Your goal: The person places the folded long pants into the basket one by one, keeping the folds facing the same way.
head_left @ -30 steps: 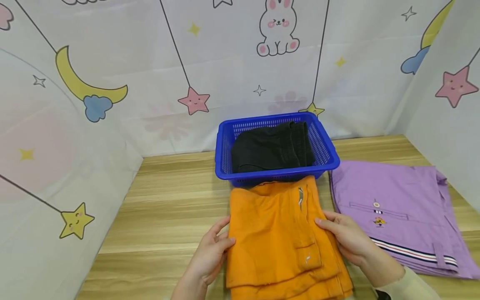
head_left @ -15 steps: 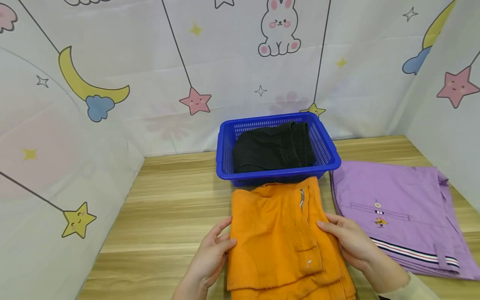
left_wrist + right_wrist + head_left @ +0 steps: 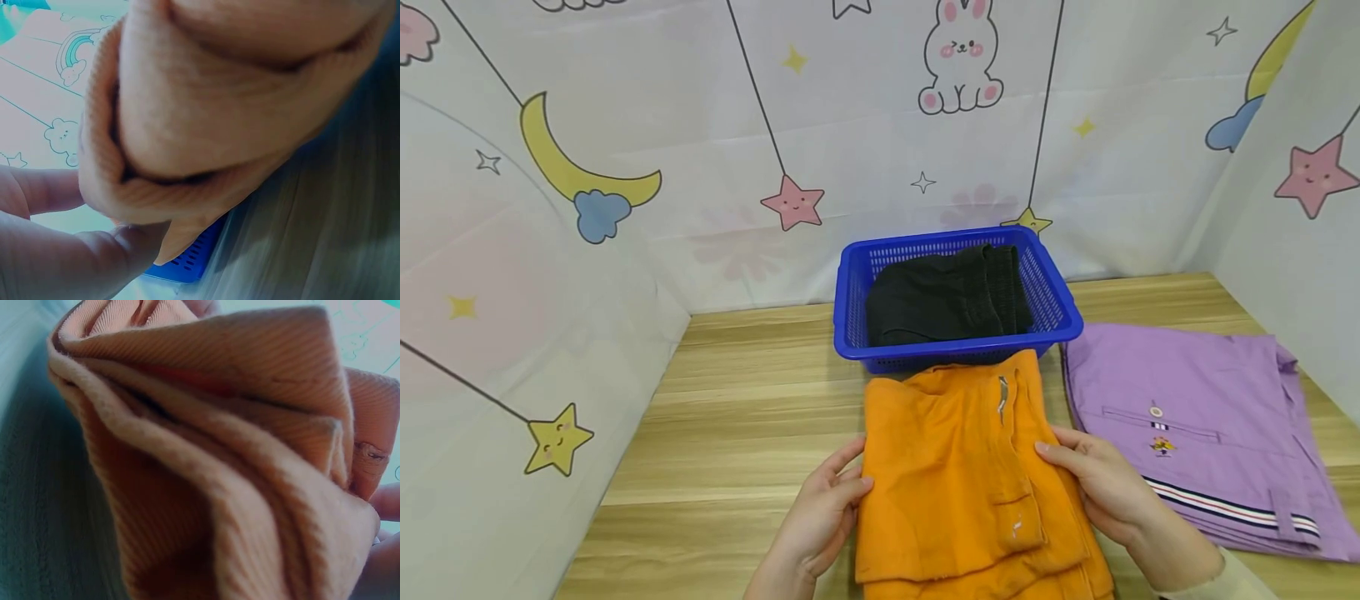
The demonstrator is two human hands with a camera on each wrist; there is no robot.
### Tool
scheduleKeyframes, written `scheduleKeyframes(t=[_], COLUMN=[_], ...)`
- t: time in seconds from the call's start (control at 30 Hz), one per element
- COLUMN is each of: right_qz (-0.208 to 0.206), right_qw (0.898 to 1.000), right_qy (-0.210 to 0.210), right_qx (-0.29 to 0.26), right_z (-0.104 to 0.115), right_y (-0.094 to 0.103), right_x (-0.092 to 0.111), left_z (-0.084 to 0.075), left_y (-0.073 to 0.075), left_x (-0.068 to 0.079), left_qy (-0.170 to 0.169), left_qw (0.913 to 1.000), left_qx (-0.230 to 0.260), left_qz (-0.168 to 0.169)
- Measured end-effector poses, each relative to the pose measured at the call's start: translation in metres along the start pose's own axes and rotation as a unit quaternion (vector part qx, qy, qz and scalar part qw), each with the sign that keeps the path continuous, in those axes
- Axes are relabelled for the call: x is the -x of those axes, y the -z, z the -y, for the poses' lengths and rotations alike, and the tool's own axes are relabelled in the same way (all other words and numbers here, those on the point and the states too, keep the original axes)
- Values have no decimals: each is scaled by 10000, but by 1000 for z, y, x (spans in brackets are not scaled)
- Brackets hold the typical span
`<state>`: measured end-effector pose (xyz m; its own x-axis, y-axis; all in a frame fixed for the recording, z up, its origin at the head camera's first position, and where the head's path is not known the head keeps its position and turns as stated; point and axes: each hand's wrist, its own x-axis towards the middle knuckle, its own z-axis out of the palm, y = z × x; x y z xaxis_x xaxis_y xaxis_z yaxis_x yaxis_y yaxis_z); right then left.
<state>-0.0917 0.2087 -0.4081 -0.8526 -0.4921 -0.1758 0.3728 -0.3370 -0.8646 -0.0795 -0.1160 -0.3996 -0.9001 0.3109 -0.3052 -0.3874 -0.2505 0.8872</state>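
Note:
Between both hands stands a folded pair of orange pants (image 3: 951, 483), thick twill, with a pocket on its right part and layered folds at the bottom. My left hand (image 3: 822, 508) grips its left side, thumb on the front. The right hand (image 3: 1101, 479) pinches the opposite side in the same way, its other fingers partly hidden behind the cloth. In the left wrist view the rolled folds of the pants (image 3: 206, 119) loom close above the thumb (image 3: 94, 256). The right wrist view shows several stacked layers of the pants (image 3: 237, 456), fingers at the right edge.
A blue plastic basket (image 3: 958, 344) holds folded black pants (image 3: 936, 296), right behind the orange pants. Folded purple trousers (image 3: 1180, 383) with a striped band lie on the right. The wooden tabletop (image 3: 737, 433) meets a white printed curtain (image 3: 850, 125) at the back and sides.
Hardly anything differs. The whole head view has shifted slightly to the right, and the orange pants tilt a little in the hands; both hands keep their grip.

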Motion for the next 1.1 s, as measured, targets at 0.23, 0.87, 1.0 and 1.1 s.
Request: scheduleKeyframes(t=[0.23,0.87,1.0,1.1], right_qz=[77,13,44,72], right_qw=[9999,9998,9997,9996], right_qy=[59,33,38,28], right_qx=[-68,-197,-225,-269], right_z=[3,18,20,22], right_y=[-3,-12,-13,-12], right_x=[1,9,11,12], left_z=[-4,-12,-14,-16], left_y=[-1,-2,-2,-2], left_x=[3,8,10,11], left_qy=[-40,-157,-165,-159], left_qw=[10000,9999,9999,9998], left_qx=[52,34,41,73], left_qz=[56,13,-5,-42])
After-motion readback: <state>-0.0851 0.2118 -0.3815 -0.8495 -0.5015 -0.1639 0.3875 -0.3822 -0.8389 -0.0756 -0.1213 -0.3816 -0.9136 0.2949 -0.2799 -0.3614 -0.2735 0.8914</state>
